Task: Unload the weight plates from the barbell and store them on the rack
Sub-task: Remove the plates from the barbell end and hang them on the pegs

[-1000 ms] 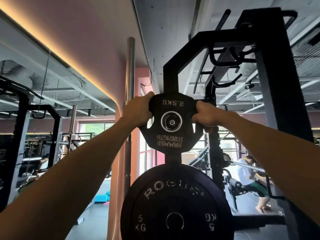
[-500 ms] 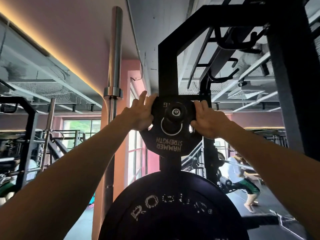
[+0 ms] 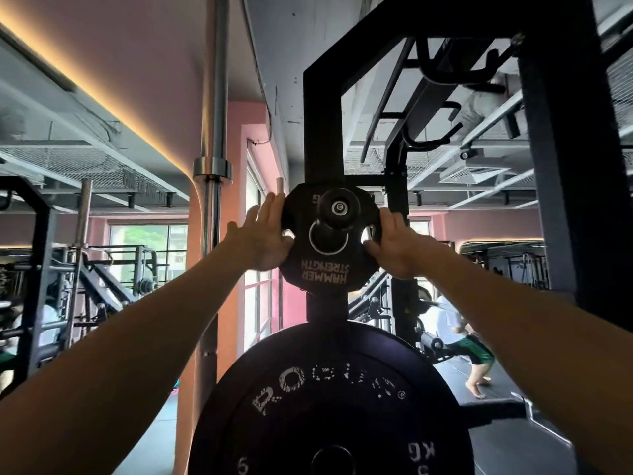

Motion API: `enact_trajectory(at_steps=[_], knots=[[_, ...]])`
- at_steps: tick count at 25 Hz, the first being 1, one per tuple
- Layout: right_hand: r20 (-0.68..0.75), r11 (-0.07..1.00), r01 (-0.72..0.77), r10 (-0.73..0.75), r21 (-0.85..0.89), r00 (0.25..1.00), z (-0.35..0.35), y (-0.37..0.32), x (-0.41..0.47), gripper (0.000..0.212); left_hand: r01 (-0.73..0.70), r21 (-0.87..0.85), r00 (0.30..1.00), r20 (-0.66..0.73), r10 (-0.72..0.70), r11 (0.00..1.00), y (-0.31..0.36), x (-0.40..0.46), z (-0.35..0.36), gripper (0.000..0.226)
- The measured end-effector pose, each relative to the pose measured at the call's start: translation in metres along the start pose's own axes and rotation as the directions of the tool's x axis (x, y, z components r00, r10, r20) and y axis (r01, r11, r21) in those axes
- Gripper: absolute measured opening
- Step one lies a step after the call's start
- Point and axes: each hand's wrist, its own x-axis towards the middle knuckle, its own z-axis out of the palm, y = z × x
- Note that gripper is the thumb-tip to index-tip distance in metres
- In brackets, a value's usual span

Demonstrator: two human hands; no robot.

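One view is given, taken from the head and tilted upward along both outstretched arms; the small plate (image 3: pixel 330 240) on the rack (image 3: pixel 322 132) is seen close, at arm's reach.

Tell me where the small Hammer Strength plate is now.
In the head view, the small Hammer Strength plate hangs centrally on the rack peg, between both hands, above the big 5 kg plate.
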Motion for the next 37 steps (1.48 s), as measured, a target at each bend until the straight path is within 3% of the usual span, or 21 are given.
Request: enact_trajectory(at_steps=[5, 11, 16, 21, 27, 33, 37], knots=[[0.181, 0.999, -0.010, 0.018, -0.047, 0.983, -0.003, 0.015, -0.060, 0.085, 0.012, 0.092, 0.985, 0.170, -0.028, 0.996, 0.000, -0.065, -0.006, 0.084], [0.266, 0.999, 0.050, -0.052, 0.016, 0.963, -0.031, 0.028, -0.155, 0.106, 0.008, 0.066, 0.978, 0.208, -0.021, 0.998, 0.057, -0.168, -0.041, 0.079], [0.291, 0.998, 0.065, -0.066, 0.015, 0.954, -0.066, 0.035, -0.236, 0.096, 0.115, -0.011, 0.947, 0.303, -0.106, 0.993, 0.088, -0.237, -0.089, 0.085], [0.305, 0.997, 0.064, -0.071, 0.032, 0.950, -0.113, 0.044, -0.308, 0.097, 0.092, 0.025, 0.933, 0.347, -0.095, 0.995, 0.132, -0.298, -0.136, 0.082], [0.368, 0.997, 0.029, -0.054, 0.074, 0.928, -0.166, 0.075, -0.396, 0.094, 0.098, -0.073, 0.934, 0.352, -0.066, 0.993, 0.190, -0.369, -0.175, 0.093], [0.417, 1.000, -0.018, 0.020, -0.009, 0.909, -0.239, 0.129, -0.484, 0.095, 0.090, -0.118, 0.937, 0.345, -0.044, 0.989, 0.281, -0.422, -0.220, 0.092], [0.370, 0.996, -0.060, 0.081, -0.068, 0.926, -0.294, 0.174, -0.516, 0.092, 0.067, -0.175, 0.942, 0.336, -0.004, 0.982, 0.342, -0.423, -0.248, 0.087]])
